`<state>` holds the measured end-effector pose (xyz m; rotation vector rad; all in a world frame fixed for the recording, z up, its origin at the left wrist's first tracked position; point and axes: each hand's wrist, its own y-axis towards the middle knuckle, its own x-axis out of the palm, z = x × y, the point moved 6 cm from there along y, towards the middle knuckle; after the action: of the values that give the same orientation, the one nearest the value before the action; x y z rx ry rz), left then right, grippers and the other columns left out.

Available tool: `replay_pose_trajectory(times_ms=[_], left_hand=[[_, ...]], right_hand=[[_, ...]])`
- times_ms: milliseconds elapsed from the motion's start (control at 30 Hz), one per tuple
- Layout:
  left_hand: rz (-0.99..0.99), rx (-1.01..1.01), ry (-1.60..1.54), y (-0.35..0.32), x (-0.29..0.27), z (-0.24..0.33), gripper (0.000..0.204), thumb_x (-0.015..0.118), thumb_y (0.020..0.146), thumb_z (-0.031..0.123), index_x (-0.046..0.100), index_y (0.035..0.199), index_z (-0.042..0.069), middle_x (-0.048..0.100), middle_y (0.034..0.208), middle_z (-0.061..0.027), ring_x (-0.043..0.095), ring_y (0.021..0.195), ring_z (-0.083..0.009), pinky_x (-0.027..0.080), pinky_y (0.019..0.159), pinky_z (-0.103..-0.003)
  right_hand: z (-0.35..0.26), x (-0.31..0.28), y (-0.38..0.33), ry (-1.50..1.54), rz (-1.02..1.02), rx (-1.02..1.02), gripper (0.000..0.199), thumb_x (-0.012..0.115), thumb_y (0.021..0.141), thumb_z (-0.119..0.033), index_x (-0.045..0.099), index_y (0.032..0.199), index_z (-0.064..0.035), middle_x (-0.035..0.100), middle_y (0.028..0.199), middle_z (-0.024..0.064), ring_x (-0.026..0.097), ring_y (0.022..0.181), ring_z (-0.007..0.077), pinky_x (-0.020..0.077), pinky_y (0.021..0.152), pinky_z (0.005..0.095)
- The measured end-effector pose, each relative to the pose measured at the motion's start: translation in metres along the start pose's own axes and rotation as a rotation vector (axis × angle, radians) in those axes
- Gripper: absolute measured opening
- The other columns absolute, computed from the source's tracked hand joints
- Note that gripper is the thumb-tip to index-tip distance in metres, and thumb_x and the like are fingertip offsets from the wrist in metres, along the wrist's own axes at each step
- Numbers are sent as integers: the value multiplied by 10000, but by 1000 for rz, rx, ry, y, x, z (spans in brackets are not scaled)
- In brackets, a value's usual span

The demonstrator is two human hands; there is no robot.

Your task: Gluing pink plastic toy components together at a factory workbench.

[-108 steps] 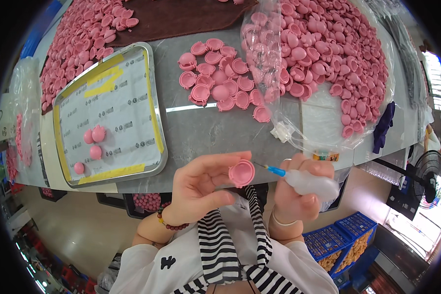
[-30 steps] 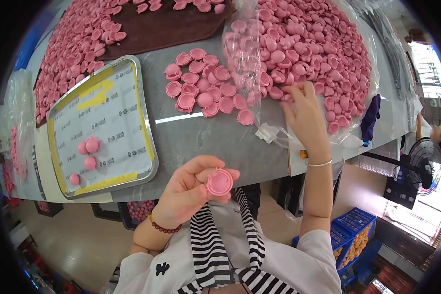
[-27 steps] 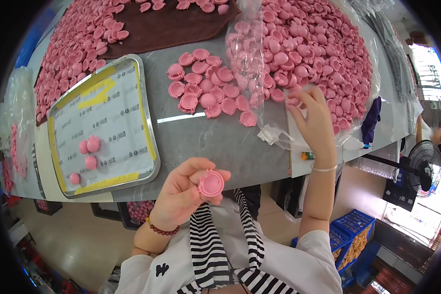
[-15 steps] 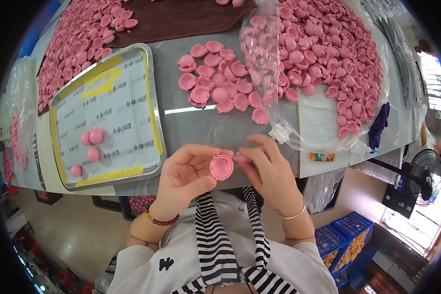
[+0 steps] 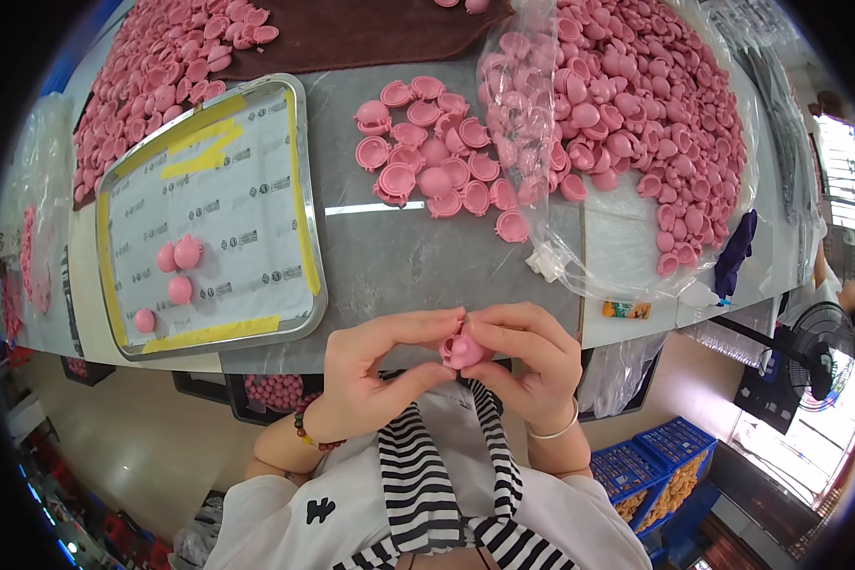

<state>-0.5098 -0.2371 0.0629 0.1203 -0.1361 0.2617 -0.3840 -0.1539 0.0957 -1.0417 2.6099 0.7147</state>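
Both hands had come together at the table's near edge since a second before, when the right hand was out at the bag. The left hand (image 5: pixel 375 375) and right hand (image 5: pixel 527 366) were now closed jointly on one pink cap (image 5: pixel 464 351), fingertips of both pinching it, held just off the table (image 5: pixel 418 261) edge above the striped shirt. Judgement: a fresh piece had been fetched and was being pressed onto the cap, so one assembly was nearly done.

Edges and room: bare grey table lay directly ahead of the hands. The tray (image 5: pixel 304 313), holding four finished pink pieces (image 5: pixel 176 256), sat near to the left, its rim close to the table edge. A loose cluster of caps (image 5: pixel 427 171) lay ahead. The open bag (image 5: pixel 627 123) of caps spread to the right, its plastic lip near the right hand. Path to the tray was unobstructed.
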Motion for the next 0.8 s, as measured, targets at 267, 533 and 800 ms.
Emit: replay_pose_trajectory(times_ms=[267,533,800], left_hand=[[-42,16,132,0,4,6,390,700,658,-13,604,1036,-5,604,1077,-139,628,889,-204,493,776,-274],[-37,22,13,8,8,8,441,736,643,41,599,1059,-14,554,1128,-145,584,929,-196,466,791,-285],[21,165,135,11,4,13,390,768,584,80,644,950,24,644,923,-91,594,793,-200,458,693,-286]], right_hand=[[2,1,-9,70,30,-86,374,757,588,-59,646,945,-32,607,919,107,603,741,181,494,602,254],[-7,3,-13,-66,34,-46,376,742,604,-3,628,962,-19,615,766,74,592,622,188,477,532,255],[-11,7,-22,-11,186,-141,388,680,596,87,571,955,-14,612,753,92,596,609,226,501,543,272]])
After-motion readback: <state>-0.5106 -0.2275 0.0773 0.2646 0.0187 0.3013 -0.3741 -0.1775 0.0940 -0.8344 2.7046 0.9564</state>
